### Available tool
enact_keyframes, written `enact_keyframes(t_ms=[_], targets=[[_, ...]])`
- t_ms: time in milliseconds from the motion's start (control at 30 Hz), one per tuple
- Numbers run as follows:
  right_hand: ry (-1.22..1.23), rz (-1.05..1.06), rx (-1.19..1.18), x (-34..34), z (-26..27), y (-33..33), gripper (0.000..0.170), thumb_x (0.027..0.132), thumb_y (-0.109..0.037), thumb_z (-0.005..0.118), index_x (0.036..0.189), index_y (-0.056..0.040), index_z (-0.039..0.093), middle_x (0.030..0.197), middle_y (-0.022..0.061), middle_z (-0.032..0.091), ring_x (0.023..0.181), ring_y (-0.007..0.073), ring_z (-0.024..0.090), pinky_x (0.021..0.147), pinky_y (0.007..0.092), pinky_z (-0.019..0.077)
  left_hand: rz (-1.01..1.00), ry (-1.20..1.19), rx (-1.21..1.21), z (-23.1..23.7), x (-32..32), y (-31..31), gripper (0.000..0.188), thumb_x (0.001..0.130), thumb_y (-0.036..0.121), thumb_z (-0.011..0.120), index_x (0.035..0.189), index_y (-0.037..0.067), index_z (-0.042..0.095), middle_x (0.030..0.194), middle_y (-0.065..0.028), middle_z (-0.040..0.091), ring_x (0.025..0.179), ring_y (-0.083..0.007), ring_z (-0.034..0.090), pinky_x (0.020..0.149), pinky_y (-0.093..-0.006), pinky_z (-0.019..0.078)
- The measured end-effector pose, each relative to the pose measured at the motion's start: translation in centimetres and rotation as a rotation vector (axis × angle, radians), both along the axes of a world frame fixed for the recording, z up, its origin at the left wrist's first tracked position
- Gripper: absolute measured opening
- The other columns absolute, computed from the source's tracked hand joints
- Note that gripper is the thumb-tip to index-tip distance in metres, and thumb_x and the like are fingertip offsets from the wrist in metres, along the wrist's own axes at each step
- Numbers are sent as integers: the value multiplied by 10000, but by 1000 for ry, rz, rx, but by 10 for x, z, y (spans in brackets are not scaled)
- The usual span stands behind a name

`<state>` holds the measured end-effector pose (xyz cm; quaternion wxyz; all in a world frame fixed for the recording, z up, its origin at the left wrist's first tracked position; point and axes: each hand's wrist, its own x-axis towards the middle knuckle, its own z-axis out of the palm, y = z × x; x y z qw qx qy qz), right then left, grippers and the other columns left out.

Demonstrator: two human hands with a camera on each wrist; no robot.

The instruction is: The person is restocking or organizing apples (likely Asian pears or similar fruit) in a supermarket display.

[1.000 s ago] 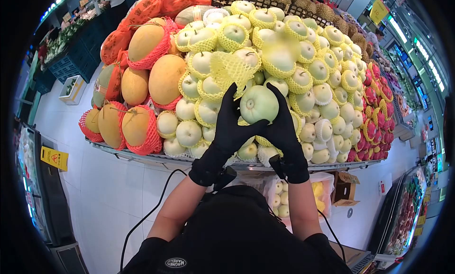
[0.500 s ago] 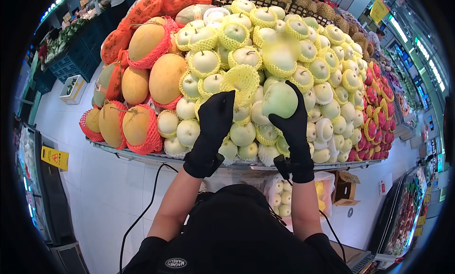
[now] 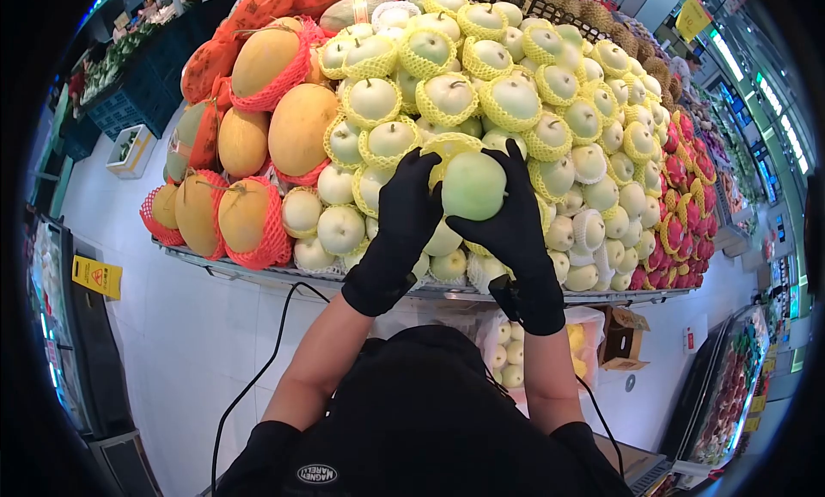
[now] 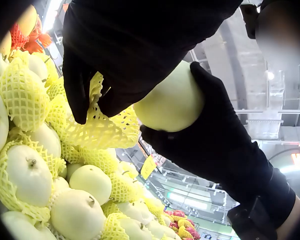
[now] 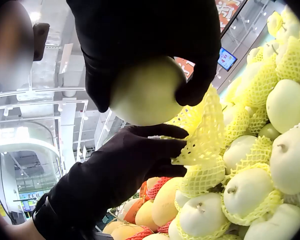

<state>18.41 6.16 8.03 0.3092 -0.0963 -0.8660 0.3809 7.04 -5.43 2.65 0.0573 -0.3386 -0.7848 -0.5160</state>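
Observation:
A smooth pale green melon (image 3: 474,186) is held in my right hand (image 3: 516,226), whose gloved fingers and thumb curl round its side. Its short stem points right in the head view. My left hand (image 3: 407,206) pinches a yellow foam net sleeve (image 4: 107,130) by its edge, and the sleeve spreads open beside the melon. In the right wrist view the net (image 5: 205,132) hangs just past the melon's lower end, with the left fingertips on it. Both hands are above the front of the melon heap, and both wear black gloves.
Pale melons in yellow foam nets (image 3: 447,97) fill the stand. Large orange-yellow melons (image 3: 302,131) in red nets lie left, dragon fruit (image 3: 675,230) right. Below the stand's front edge are a bag-lined crate of pale fruit (image 3: 507,359) and a cardboard box (image 3: 623,338). Black cables run beside both arms.
My right hand first moved the melon away to the right, then brought it back left toward the net. My left hand, earlier against the melon, now grips the net, which has been drawn toward the melon.

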Motion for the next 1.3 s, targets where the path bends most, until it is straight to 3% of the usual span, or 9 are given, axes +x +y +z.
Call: enact_keyframes(t_ms=[33,267,500,700,800,900,1033,1167,1300], targets=[[-5,6,125,-3,-1,1,948,595,-234,918,1382,-41,426,1391,143,491,1228,223,543,999,371,469,-14,39,35,0,2,0,458,760,77,709,1203,84,590,1292,-215,564,1141,-358,587,912,-420,507],[-95,-8,-156,-15,-2,5,933,588,-240,921,1351,-17,431,1266,148,569,1149,236,586,949,377,497,-89,33,4,13,11,-12,704,745,50,711,1396,130,455,1447,-202,433,1193,-355,563,922,-407,509],[37,-64,32,-23,-9,1,1068,563,-287,925,1415,0,349,1332,189,482,1222,296,513,1000,407,454,-78,131,28,15,13,-13,755,753,8,653,1451,151,401,1488,-196,380,1174,-353,577,829,-418,540],[4,-138,196,-23,-7,0,1068,552,-332,908,1407,4,362,1283,204,489,1203,360,499,984,440,446,-129,124,-15,19,21,-12,758,749,-40,648,1445,138,408,1472,-228,366,1310,-408,445,951,-415,500],[28,-144,237,-23,-11,7,996,562,-303,893,1375,-3,402,1254,192,503,1183,365,505,974,440,448,-144,220,93,16,21,-13,746,750,-45,609,1441,160,417,1469,-212,388,1188,-405,556,778,-395,556],[41,-136,227,-21,-7,10,933,576,-247,883,1353,-10,425,1251,181,505,1182,345,510,985,427,443,-346,86,227,20,18,-22,692,792,-42,637,1428,124,420,1456,-184,414,1067,-330,634,736,-348,561],[74,-104,243,-23,-3,14,916,579,-175,877,1359,-18,422,1258,169,499,1182,310,521,999,407,439,-298,-437,572,12,11,-16,551,867,73,698,1356,38,445,1354,-113,501,736,-101,591,656,-279,524],[101,-58,197,-25,-8,14,909,583,-167,870,1362,-25,425,1260,164,506,1187,307,520,996,407,444,-269,-382,385,1,-12,-8,590,840,148,757,1343,53,464,1251,-93,564,835,-139,592,724,-270,493],[37,-40,238,-25,-6,7,952,594,-249,877,1390,-25,404,1269,203,495,1183,375,497,999,456,434,-462,-599,565,9,-10,-6,600,833,172,766,1336,28,472,1231,-88,584,1043,-180,589,881,-321,496]])
